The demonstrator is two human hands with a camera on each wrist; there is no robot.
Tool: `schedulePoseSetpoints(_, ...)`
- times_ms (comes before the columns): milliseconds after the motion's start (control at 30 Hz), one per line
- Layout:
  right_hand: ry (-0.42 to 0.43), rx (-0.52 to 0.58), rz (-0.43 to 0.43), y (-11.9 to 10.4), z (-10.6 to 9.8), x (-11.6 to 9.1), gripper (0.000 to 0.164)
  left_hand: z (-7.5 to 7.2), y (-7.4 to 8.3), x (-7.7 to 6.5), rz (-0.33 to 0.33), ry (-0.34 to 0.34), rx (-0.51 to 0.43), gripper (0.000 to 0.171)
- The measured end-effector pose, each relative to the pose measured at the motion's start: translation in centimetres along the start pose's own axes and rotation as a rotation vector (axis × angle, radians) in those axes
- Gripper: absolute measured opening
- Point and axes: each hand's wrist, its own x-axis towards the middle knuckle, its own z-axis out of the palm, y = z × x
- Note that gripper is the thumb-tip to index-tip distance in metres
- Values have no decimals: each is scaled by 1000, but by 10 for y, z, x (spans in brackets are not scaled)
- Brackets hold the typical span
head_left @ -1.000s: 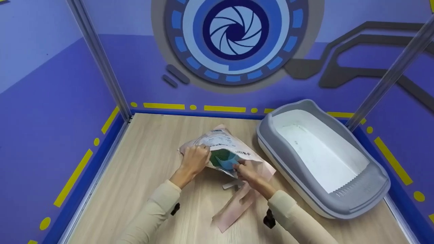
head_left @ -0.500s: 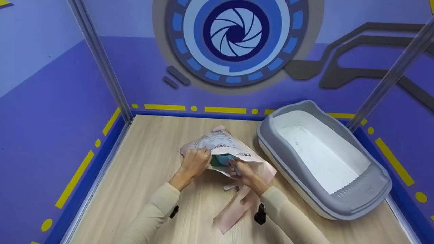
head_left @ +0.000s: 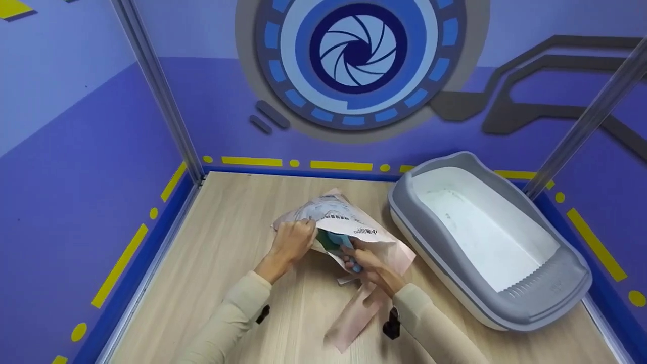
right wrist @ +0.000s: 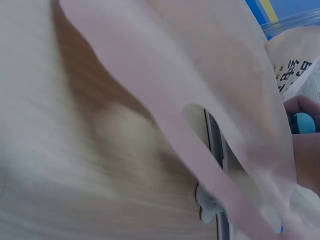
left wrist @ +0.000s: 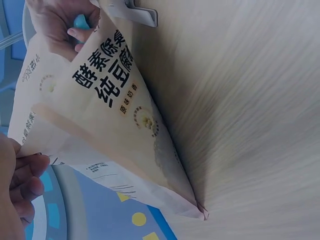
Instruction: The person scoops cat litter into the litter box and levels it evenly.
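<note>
A pale pink printed bag (head_left: pixel 328 207) lies on the table with its mouth towards me, dark green showing inside. My left hand (head_left: pixel 292 242) pinches the left edge of the bag's mouth; the left wrist view shows thumb and fingers (left wrist: pixel 30 172) at that edge. At the mouth's right side, my right hand (head_left: pixel 371 263) grips the handle of a light blue scoop (head_left: pixel 344 240). The scoop's head is mostly hidden inside the bag. In the right wrist view, the blue handle end (right wrist: pixel 303 123) pokes out of the fist.
A grey-rimmed white litter box (head_left: pixel 548 303) stands on the right, some specks inside. A torn pink strip (head_left: pixel 354 323) with a hole lies before the bag. Beside it is a thin grey-white object (left wrist: pixel 135 14), kind unclear. Walls enclose the table's back and sides.
My right hand has turned the scoop, so its handle now points down towards me and its head sits deeper in the bag. The left hand keeps its hold on the bag's edge.
</note>
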Motion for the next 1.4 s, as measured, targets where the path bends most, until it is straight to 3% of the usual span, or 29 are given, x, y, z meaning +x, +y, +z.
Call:
schedulePoseSetpoints(100, -37, -87, -46, -2, 0, -8, 41, 0, -2, 0, -31, 11, -12, 20)
schedulePoseSetpoints(233, -68, -133, -71, -2, 3, -24, 34, 1, -4, -1, -50, 28, -27, 20)
schedulePoseSetpoints(467, -34, -22, -18, 2, 3, -43, 36, 2, -4, 0, -49, 42, -15, 22)
schedulePoseSetpoints(633, -14, -14, -44, 6, -6, -48, 28, 4, -1, -1, -49, 48, -6, 22)
schedulePoseSetpoints(833, -73, 30, -52, 10, -18, -52, 22, 5, 1, -1, -53, 44, -11, 20)
schedulePoseSetpoints(1400, -179, 105, -1, 13, -40, -68, 32, 7, 1, -3, -34, 41, -27, 16)
